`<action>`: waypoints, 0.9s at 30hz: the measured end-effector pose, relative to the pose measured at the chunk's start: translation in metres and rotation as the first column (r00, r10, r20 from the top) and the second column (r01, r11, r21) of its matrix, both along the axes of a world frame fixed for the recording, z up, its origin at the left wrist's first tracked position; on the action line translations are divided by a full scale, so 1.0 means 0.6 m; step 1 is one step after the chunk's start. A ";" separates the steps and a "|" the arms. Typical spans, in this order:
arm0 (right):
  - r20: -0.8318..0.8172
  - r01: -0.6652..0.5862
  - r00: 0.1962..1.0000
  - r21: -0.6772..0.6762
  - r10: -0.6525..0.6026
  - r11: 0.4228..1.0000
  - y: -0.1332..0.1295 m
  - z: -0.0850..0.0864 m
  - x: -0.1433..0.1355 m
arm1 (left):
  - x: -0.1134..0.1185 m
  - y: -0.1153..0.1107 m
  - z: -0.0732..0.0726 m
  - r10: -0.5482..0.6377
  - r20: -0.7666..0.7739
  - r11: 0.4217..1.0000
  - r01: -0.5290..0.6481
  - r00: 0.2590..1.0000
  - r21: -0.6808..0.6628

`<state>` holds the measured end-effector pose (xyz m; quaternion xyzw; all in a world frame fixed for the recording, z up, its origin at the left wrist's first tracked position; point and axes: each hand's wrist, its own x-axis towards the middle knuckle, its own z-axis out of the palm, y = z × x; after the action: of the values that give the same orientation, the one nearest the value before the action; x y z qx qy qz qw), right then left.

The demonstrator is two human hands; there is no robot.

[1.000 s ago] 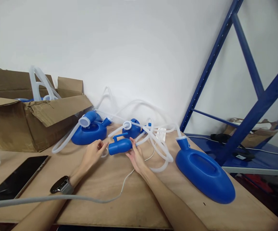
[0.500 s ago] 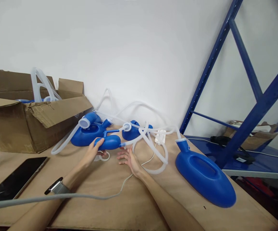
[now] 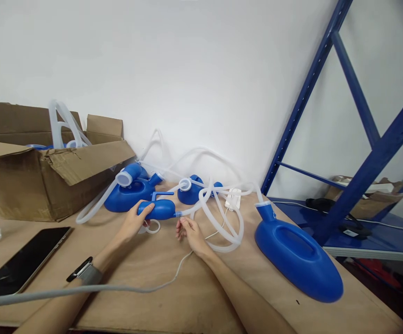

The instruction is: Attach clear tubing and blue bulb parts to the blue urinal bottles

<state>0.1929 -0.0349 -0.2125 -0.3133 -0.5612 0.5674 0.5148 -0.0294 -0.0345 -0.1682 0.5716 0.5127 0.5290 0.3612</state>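
Note:
My left hand (image 3: 135, 220) is closed round a rounded blue urinal cup (image 3: 161, 209) with a slim handle on top. From its narrow right end a clear tube (image 3: 191, 210) runs off to the right. Just below that joint is my right hand (image 3: 190, 232), thumb and fingers pinched together; what they hold, if anything, is too small to make out. Behind my left hand lies a blue urinal bottle (image 3: 123, 197) with another blue cup (image 3: 132, 174) on it. A further blue cup (image 3: 191, 192) rests near the wall. To the right lies a large blue urinal bottle (image 3: 299, 257) with tubing on its neck.
An open cardboard box (image 3: 20, 185) at left holds more blue parts and tubing. A phone (image 3: 23, 260) lies in front of it. Looped tubing (image 3: 238, 232) surrounds a white power strip (image 3: 233, 198). A cable (image 3: 128, 288) crosses the foreground; a blue shelf rack (image 3: 372, 162) stands right.
My right hand's spread fingers have drawn together into a pinch just beneath the tube joint. My left hand keeps its hold on the blue cup, nearly unmoved.

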 end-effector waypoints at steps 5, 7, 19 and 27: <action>-0.037 0.059 0.998 0.026 -0.058 0.998 0.000 0.001 0.001 | 0.002 -0.006 0.002 -0.020 -0.048 1.000 0.021 0.999 0.020; -0.045 0.080 0.996 0.036 -0.078 0.996 -0.001 0.003 0.000 | 0.003 -0.009 0.004 0.002 -0.082 1.000 0.000 0.997 0.023; -0.223 0.145 0.961 -0.087 -0.161 0.986 0.019 0.017 0.022 | -0.013 -0.010 0.009 0.127 -0.161 0.990 -0.115 0.979 0.077; -0.528 0.202 0.805 -0.183 -0.270 0.962 0.022 0.045 -0.014 | 0.013 -0.021 -0.045 0.181 -0.394 0.854 0.055 0.901 0.518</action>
<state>0.1848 -0.0218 -0.1852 -0.2348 -0.3123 0.5966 0.7010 -0.0216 -0.0471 -0.1950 0.7319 0.4371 0.5198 0.0545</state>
